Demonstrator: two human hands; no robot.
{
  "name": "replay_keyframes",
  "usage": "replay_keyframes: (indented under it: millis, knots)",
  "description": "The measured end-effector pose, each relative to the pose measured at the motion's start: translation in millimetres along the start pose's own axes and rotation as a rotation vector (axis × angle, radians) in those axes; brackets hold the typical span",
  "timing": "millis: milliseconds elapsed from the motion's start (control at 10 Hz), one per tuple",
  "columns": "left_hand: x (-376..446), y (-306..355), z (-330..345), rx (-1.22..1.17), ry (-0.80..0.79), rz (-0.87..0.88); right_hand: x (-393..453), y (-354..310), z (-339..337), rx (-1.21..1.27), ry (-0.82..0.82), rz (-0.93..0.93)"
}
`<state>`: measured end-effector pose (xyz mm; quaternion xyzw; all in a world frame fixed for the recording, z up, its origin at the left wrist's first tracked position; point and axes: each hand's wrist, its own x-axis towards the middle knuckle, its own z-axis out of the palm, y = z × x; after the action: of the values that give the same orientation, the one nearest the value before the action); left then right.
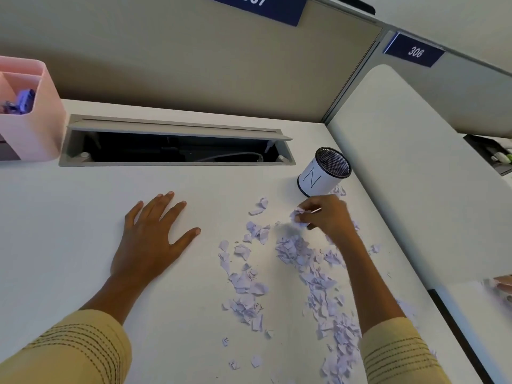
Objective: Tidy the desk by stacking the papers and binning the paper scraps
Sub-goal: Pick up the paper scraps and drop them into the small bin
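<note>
The left hand (151, 239) lies flat on the white counter (83, 217), fingers spread and holding nothing. The right hand (324, 214) pinches a few paper scraps (297, 214) just beside the mesh bin (322, 171); more torn scraps (299, 273) litter the counter beneath that arm.

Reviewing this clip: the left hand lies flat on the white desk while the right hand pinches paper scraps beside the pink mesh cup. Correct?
Not quite: the head view shows the mesh cup is white-wrapped with a black rim, not pink. The left hand does lie flat on the white desk, and the right hand pinches torn pale paper scraps beside it.
</note>
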<state>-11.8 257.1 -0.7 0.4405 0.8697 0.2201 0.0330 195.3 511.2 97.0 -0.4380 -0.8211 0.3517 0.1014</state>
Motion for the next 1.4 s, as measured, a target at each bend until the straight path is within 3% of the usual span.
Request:
replay_keyframes:
  millis: [300, 600, 700, 800, 900, 1300, 1400]
  knots:
    - [-0.9, 1.5, -0.3, 0.016, 0.013, -0.002, 46.9, -27.3, -77.4, 0.119, 0.408, 0.025]
    - [-0.9, 1.1, -0.6, 0.007, 0.009, -0.004, 39.6, -35.5, -70.8, 0.067, 0.410, 0.082]
    - [-1.1, 0.1, 0.1, 0.009, 0.007, 0.003, 13.5, -27.7, -47.2, 0.029, 0.245, 0.067]
    - [-1.4, 1.0, -0.6, 0.007, 0.009, 0.000, -15.8, -9.5, -10.2, -0.139, -0.083, 0.126]
    - [-1.0, 0.3, -0.1, 0.022, 0.005, 0.004, -26.7, 5.6, 14.7, -0.282, -0.215, 0.174]
    - [-0.1, -0.8, 1.4, 0.028, 0.012, 0.006, -15.2, 9.2, -3.1, -0.042, -0.012, 0.154]
    - [-0.2, -0.5, 1.4, 0.028, 0.019, 0.005, 3.6, -6.3, -33.9, 0.024, 0.138, 0.071]
